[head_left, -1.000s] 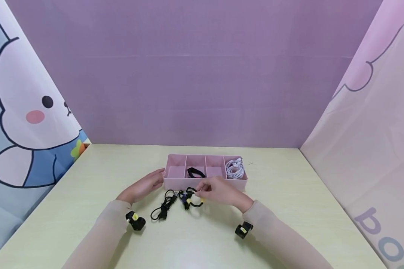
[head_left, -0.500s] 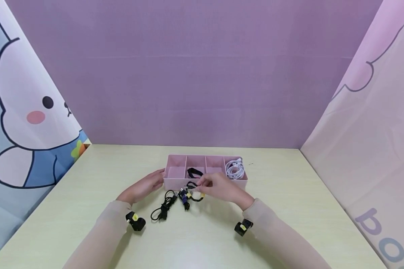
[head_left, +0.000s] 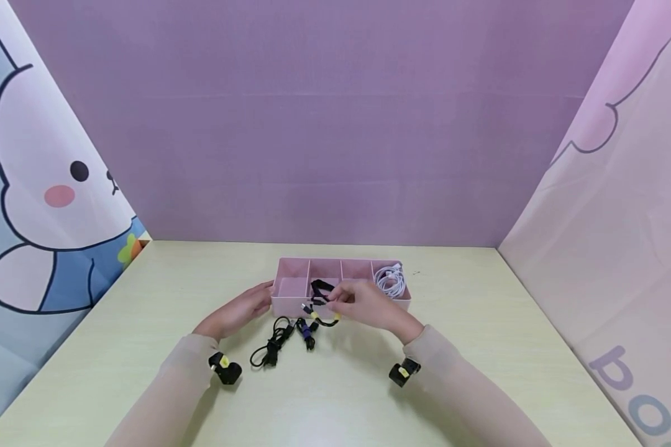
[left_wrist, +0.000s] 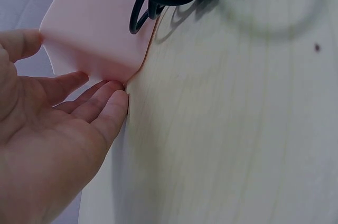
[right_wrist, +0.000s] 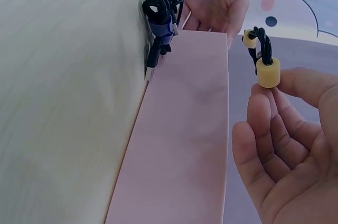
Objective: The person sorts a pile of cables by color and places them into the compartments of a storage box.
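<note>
My right hand [head_left: 363,304] pinches a coiled black cable [head_left: 328,322] between thumb and fingers. It has yellow bands round it, and one yellow band [right_wrist: 268,73] sits at my fingertips in the right wrist view. The hand is above the front wall of a pink divided box [head_left: 286,306]. My left hand [head_left: 240,311] touches the box's left end with its fingers extended, thumb at the upper edge. A black cable [head_left: 320,287] lies in the second compartment from the left, partly hidden. A coiled white cable [head_left: 390,281] fills the rightmost one.
In front of the box, a looped black cable [head_left: 272,346] and a smaller black cable bundle with a purple band [head_left: 306,333] lie on the pale wooden table [head_left: 324,397]. A purple backdrop [head_left: 335,124] stands behind the table, with printed cloth on both sides.
My right hand has lifted the yellow-banded cable up and away from the purple-banded one, to the box's front edge. My left hand has stayed at the box's left end.
</note>
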A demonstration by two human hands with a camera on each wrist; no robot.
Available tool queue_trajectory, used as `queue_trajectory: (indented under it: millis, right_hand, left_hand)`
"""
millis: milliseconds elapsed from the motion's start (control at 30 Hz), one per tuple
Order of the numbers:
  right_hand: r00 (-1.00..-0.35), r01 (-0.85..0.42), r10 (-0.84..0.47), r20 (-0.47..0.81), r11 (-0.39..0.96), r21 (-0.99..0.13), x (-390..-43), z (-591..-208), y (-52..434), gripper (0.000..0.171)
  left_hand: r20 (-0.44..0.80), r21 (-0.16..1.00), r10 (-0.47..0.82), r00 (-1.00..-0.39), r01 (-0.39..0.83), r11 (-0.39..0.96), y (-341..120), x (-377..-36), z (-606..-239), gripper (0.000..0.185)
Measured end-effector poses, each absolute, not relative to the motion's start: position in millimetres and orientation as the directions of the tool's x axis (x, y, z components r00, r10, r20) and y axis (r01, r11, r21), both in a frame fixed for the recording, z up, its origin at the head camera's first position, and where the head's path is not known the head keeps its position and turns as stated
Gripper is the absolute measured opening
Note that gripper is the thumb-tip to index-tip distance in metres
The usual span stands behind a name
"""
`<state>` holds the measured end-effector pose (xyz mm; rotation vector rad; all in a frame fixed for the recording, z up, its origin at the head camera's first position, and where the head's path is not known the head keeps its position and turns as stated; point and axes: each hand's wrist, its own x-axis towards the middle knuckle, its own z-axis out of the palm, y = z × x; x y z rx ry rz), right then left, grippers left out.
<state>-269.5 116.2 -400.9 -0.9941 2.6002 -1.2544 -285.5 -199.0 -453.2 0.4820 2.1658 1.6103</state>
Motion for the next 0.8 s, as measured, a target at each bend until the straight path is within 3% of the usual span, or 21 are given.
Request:
queue_trajectory:
  millis: [800]
  right_hand:
    - [-0.856, -0.441, -0.484, 0.183, 0.498, -0.747, -287.6, -397.5, 118.4, 0.01]
  left_hand:
    - [-0.121, 0.961, 0.484, -0.867, 0.02, 0.275, -198.7, -285.7, -454.1, 0.062]
